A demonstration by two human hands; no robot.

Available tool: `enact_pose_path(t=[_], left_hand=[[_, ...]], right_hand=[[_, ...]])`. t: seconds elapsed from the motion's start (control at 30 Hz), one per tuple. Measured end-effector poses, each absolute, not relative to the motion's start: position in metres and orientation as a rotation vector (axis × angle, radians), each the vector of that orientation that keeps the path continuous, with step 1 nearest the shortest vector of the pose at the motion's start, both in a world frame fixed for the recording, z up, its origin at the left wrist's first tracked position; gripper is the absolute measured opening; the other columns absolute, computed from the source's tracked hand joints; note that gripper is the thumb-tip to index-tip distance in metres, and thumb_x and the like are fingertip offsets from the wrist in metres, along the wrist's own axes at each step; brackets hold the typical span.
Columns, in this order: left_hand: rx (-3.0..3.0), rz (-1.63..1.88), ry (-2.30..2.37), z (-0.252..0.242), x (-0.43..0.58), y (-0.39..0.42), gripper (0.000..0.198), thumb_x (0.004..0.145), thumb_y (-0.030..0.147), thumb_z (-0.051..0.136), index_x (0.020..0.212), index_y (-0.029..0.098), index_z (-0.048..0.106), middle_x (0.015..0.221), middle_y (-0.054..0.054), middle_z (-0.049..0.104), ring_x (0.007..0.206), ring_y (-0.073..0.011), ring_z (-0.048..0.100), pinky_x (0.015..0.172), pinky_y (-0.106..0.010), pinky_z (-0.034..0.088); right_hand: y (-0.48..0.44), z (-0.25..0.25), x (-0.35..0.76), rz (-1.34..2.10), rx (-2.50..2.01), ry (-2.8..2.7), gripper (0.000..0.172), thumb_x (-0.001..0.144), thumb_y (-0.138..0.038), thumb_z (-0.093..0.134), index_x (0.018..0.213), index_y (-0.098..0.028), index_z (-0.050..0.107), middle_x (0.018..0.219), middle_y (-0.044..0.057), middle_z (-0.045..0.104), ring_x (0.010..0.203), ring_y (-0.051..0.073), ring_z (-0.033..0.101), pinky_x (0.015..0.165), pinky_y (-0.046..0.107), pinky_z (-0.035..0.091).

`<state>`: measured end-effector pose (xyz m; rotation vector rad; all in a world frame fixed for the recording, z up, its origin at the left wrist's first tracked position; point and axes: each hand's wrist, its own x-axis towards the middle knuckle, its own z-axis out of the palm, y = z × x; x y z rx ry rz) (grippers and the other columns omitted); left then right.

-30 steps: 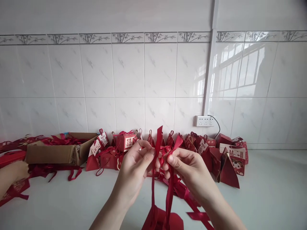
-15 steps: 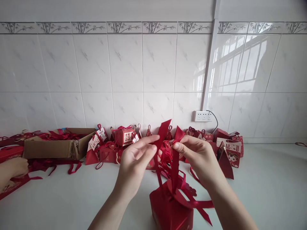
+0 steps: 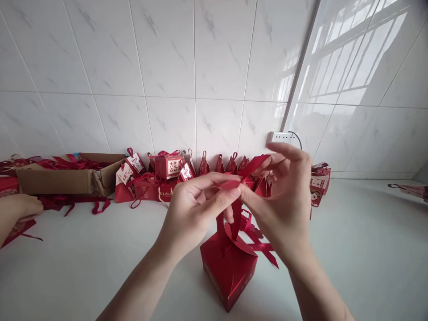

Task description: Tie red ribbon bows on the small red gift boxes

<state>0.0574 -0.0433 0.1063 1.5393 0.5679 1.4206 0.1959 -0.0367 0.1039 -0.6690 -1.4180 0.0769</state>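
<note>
A red gift box with a folded, curved-flap top stands in front of me. A red ribbon rises from its top to my fingers. My left hand is closed, its thumb and fingers pinching a loop of this ribbon above the box. Close against it, my right hand holds the ribbon too, thumb touching the left fingertips and index finger raised. One ribbon end slants up beside the right fingers. Part of the right grip is hidden behind the hand.
Loose ribbon pieces lie behind the box. A cardboard carton of red ribbons stands at left, near another person's hand. Decorated red boxes line the tiled wall, under a power strip. More red boxes stand at right.
The view has tilted down. My hands have come together from holding two separate ribbon ends upright; the ribbon now crosses between my fingers. The other person's hand stays at left.
</note>
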Motion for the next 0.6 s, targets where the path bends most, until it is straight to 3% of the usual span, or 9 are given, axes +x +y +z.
enact_pose_path(t=[0.27, 0.33, 0.5, 0.6], left_hand=[[1.458, 1.368, 0.485, 0.107, 0.056, -0.042, 0.023, 0.086, 0.037, 0.059, 0.074, 0.019, 0.066, 0.058, 0.002, 0.058, 0.052, -0.0077, 0.052, 0.050, -0.018, 0.044], [1.450, 1.376, 0.495, 0.108, 0.055, -0.040, 0.021, 0.086, 0.036, 0.060, 0.075, 0.019, 0.065, 0.062, 0.001, 0.059, 0.054, -0.0081, 0.054, 0.050, -0.018, 0.045], [1.420, 1.482, 0.474, 0.109, 0.052, -0.034, 0.016, 0.087, 0.032, 0.058, 0.083, 0.019, 0.067, 0.077, -0.001, 0.064, 0.064, -0.0091, 0.059, 0.059, -0.019, 0.051], [1.485, 1.515, 0.495, 0.108, 0.052, -0.032, 0.020, 0.089, 0.031, 0.056, 0.077, 0.019, 0.065, 0.071, 0.000, 0.062, 0.064, -0.0085, 0.058, 0.058, -0.017, 0.049]], right_hand=[[-0.036, 0.114, 0.209, 0.748, -0.441, -1.720, 0.023, 0.077, -0.040, 0.073, 0.080, -0.020, 0.062, 0.071, -0.001, 0.062, 0.070, 0.017, 0.064, 0.068, 0.034, 0.055], [-0.033, 0.113, 0.209, 0.749, -0.379, -1.673, 0.017, 0.080, -0.036, 0.071, 0.079, -0.021, 0.062, 0.072, 0.000, 0.063, 0.070, 0.016, 0.064, 0.066, 0.033, 0.055], [-0.033, 0.114, 0.217, 0.523, -0.305, -1.791, 0.007, 0.079, -0.023, 0.073, 0.077, -0.023, 0.066, 0.082, 0.000, 0.059, 0.082, 0.015, 0.060, 0.078, 0.032, 0.053], [-0.036, 0.118, 0.224, 0.472, -0.358, -2.004, 0.013, 0.076, -0.032, 0.075, 0.073, -0.021, 0.069, 0.086, 0.003, 0.056, 0.085, 0.016, 0.058, 0.077, 0.030, 0.052]])
